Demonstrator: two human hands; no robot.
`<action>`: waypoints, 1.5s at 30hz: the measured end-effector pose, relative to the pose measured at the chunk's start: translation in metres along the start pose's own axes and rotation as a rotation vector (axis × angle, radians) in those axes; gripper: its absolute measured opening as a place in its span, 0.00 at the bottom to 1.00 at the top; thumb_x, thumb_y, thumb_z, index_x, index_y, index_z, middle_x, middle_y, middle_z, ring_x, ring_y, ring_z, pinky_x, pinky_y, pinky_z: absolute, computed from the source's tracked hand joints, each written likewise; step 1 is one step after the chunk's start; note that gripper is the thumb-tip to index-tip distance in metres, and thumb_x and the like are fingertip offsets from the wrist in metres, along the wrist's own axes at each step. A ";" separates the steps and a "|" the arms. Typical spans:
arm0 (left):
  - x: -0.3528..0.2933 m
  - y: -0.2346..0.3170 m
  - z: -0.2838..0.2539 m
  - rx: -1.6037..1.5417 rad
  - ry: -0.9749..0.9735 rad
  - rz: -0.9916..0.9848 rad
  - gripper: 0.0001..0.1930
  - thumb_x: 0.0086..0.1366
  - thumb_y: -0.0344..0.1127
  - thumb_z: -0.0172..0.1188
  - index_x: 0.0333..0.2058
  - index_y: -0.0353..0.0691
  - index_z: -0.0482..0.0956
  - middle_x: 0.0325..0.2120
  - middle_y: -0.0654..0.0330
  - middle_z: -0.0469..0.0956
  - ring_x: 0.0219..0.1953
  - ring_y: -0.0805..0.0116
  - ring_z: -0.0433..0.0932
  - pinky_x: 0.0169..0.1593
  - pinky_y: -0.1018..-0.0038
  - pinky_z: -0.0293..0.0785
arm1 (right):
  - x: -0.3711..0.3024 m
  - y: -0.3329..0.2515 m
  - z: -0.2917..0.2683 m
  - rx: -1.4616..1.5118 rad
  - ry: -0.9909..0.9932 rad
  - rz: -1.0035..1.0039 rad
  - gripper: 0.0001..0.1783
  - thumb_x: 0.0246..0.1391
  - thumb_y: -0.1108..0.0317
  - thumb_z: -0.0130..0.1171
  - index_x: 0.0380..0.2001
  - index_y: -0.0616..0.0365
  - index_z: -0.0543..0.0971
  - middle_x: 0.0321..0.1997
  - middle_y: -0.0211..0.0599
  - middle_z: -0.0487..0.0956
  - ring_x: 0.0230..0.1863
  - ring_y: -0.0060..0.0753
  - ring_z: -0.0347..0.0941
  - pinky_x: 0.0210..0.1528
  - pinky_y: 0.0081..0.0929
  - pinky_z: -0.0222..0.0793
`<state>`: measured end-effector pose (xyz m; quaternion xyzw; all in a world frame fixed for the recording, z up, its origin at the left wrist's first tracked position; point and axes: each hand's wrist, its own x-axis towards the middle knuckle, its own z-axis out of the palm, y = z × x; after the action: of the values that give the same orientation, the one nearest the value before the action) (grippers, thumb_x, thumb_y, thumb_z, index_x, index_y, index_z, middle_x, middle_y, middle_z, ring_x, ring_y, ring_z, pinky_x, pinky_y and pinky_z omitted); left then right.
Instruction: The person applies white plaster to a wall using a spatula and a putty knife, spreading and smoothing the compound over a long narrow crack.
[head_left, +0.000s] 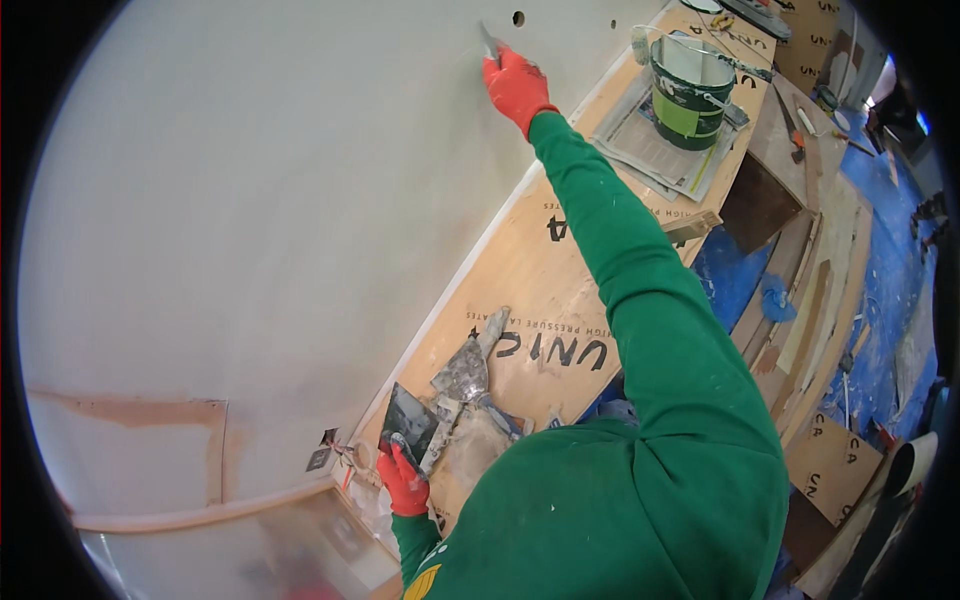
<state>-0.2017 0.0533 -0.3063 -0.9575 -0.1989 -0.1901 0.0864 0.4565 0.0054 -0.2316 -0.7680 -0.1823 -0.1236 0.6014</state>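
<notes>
My right hand, in a red glove, reaches far out along the white wall. Its fingers are closed around a putty knife, whose blade lies at the wall near a small round hole. Lower down, my left hand, also red-gloved, grips a wide dark filling blade; its handle is mostly hidden. Just beside that blade, a plaster-smeared scraper and other dirty tools lie on the printed wooden board.
A green bucket with brushes at its rim stands on newspaper. A wood offcut juts over the board's edge. An open socket box with loose wires sits low in the wall. Boards and blue sheeting cover the floor at right.
</notes>
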 end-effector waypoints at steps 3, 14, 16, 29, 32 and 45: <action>-0.011 -0.009 -0.006 0.012 -0.021 -0.007 0.23 0.65 0.22 0.52 0.59 0.27 0.65 0.50 0.37 0.70 0.49 0.40 0.70 0.55 0.53 0.65 | -0.040 -0.032 0.017 -0.073 0.020 -0.106 0.20 0.61 0.53 0.50 0.53 0.47 0.75 0.35 0.39 0.81 0.40 0.48 0.77 0.46 0.42 0.70; -0.045 -0.056 -0.014 0.055 -0.118 -0.026 0.35 0.55 0.32 0.62 0.61 0.26 0.62 0.56 0.34 0.65 0.56 0.33 0.65 0.61 0.47 0.59 | -0.228 -0.153 0.083 -0.002 -0.088 -0.353 0.31 0.53 0.67 0.60 0.61 0.47 0.68 0.43 0.45 0.74 0.42 0.47 0.75 0.36 0.42 0.73; -0.046 -0.058 -0.009 0.070 -0.057 0.005 0.33 0.56 0.26 0.56 0.63 0.28 0.61 0.57 0.34 0.64 0.57 0.35 0.64 0.62 0.50 0.58 | -0.256 -0.155 0.076 -0.080 -0.201 -0.410 0.32 0.52 0.69 0.59 0.62 0.47 0.67 0.45 0.44 0.75 0.44 0.44 0.74 0.37 0.41 0.73; -0.009 0.012 -0.030 0.077 0.040 -0.043 0.22 0.62 0.21 0.54 0.56 0.26 0.67 0.45 0.35 0.73 0.45 0.37 0.72 0.49 0.51 0.67 | -0.023 0.001 0.020 -0.182 0.282 -0.519 0.29 0.52 0.70 0.57 0.59 0.40 0.72 0.58 0.48 0.74 0.57 0.55 0.70 0.63 0.44 0.63; 0.005 0.021 -0.024 0.132 0.080 0.001 0.22 0.61 0.20 0.53 0.56 0.26 0.67 0.46 0.35 0.73 0.46 0.36 0.72 0.50 0.51 0.67 | -0.078 0.019 0.054 -0.297 0.232 -0.500 0.33 0.50 0.74 0.55 0.62 0.47 0.68 0.58 0.43 0.75 0.59 0.59 0.68 0.62 0.43 0.64; 0.027 0.022 -0.019 0.018 0.105 0.005 0.21 0.63 0.18 0.51 0.56 0.26 0.67 0.50 0.36 0.72 0.46 0.38 0.73 0.50 0.53 0.69 | 0.034 -0.011 -0.021 -0.064 -0.004 -0.026 0.23 0.60 0.56 0.48 0.58 0.46 0.72 0.48 0.45 0.78 0.47 0.52 0.75 0.49 0.46 0.70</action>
<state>-0.1757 0.0388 -0.2802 -0.9459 -0.1933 -0.2382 0.1057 0.4830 -0.0081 -0.2032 -0.7847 -0.1896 -0.1357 0.5744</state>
